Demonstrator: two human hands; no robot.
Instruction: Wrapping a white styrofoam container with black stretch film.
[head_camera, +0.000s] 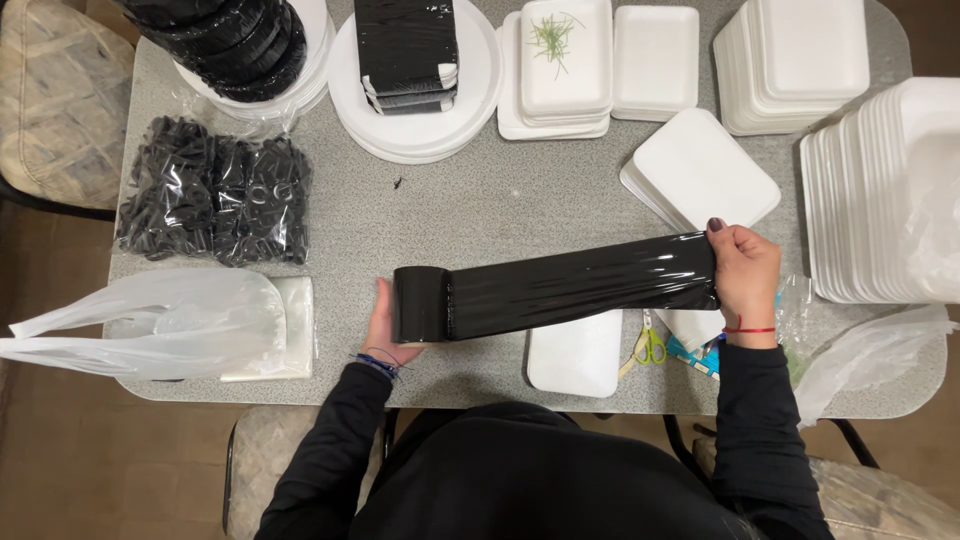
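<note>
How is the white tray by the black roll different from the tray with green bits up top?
The white tray near the roll is bare and lies single on the table; the tray with green sprigs holds greenery and tops a small stack. The near tray is partly hidden under the stretched black film; the far one is uncovered. Both are white and rectangular.

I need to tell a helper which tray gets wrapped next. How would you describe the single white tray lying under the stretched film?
Start at the grey table and find the black film stretched between both hands. Just below its middle, at the near edge, lies one white foam tray. Unlike the stacked trays around it, it lies alone, left of the green-handled scissors.
</note>
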